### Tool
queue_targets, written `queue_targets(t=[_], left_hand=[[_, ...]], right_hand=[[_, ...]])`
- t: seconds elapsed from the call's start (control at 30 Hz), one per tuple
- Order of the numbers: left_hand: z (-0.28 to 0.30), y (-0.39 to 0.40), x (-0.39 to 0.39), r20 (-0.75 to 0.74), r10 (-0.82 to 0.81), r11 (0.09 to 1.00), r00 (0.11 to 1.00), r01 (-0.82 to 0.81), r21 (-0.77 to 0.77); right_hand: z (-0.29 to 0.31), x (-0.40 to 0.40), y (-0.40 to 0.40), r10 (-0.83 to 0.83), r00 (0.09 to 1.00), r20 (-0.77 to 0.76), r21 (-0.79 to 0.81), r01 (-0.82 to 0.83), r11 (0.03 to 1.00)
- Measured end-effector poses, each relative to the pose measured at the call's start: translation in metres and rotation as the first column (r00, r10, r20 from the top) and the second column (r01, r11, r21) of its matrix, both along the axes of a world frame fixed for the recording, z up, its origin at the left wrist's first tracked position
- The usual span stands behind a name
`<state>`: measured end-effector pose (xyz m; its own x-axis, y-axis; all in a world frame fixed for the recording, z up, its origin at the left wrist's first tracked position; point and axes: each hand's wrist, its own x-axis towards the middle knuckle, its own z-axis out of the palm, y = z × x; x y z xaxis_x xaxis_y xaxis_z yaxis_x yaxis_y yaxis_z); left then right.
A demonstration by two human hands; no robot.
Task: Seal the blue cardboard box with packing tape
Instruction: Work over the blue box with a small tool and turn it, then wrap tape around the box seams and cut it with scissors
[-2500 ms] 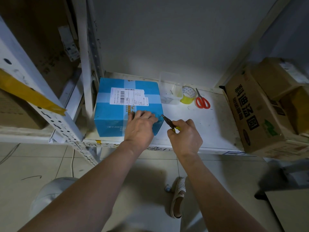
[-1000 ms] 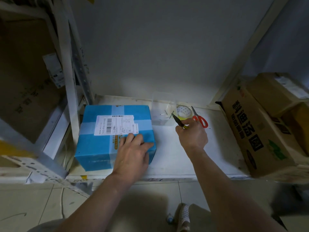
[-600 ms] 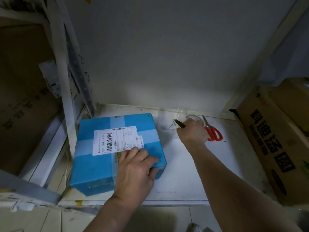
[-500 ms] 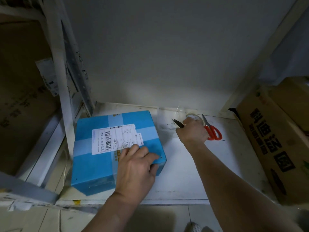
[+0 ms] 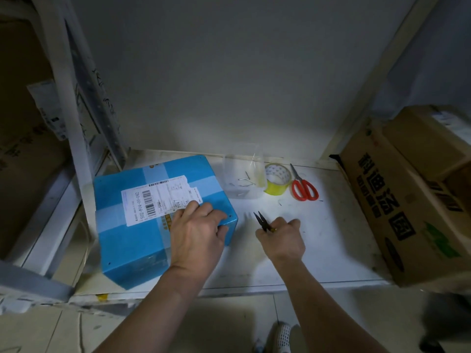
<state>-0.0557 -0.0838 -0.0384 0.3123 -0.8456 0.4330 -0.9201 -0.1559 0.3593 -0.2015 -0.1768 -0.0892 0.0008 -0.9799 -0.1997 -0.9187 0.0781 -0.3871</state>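
The blue cardboard box (image 5: 132, 240) lies on the left of a white shelf (image 5: 318, 250), with a white shipping label (image 5: 158, 200) and clear tape bands across its top. My left hand (image 5: 197, 235) lies flat on the box's near right corner, thumb against its right side. My right hand (image 5: 283, 240) hovers just right of the box, fist closed around small black pliers (image 5: 262, 221) whose tips point up and away. A yellowish roll of packing tape (image 5: 277, 182) stands at the back of the shelf, apart from both hands.
A clear plastic tub (image 5: 242, 179) holding a few nails sits left of the tape. Red-handled scissors (image 5: 303, 188) lie right of it. A large brown carton (image 5: 407, 200) fills the shelf's right end. A white metal upright (image 5: 68, 110) rises left of the box.
My right hand, still holding the pliers, has come back from the tape roll at the rear to beside the box. My left hand has stayed on the box.
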Motion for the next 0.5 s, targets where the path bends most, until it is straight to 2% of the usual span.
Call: queue_targets(t=[0.13,0.3,0.5], left_hand=[[-0.002,-0.008,-0.001,0.011,0.021,1.0,1.0,-0.022,0.021],[-0.004,-0.017,-0.001,0.013,0.034,0.999,0.999,-0.034,0.011],[-0.007,-0.021,-0.005,0.002,0.068,0.997,0.998,-0.068,-0.03]], right_hand=[[-0.014,0.003,0.0,-0.003,1.0,0.022,0.025,0.003,1.0],[-0.027,0.012,-0.01,-0.023,1.0,0.004,-0.06,0.023,0.998],[-0.036,-0.007,-0.038,-0.094,0.965,-0.245,-0.157,0.056,0.986]])
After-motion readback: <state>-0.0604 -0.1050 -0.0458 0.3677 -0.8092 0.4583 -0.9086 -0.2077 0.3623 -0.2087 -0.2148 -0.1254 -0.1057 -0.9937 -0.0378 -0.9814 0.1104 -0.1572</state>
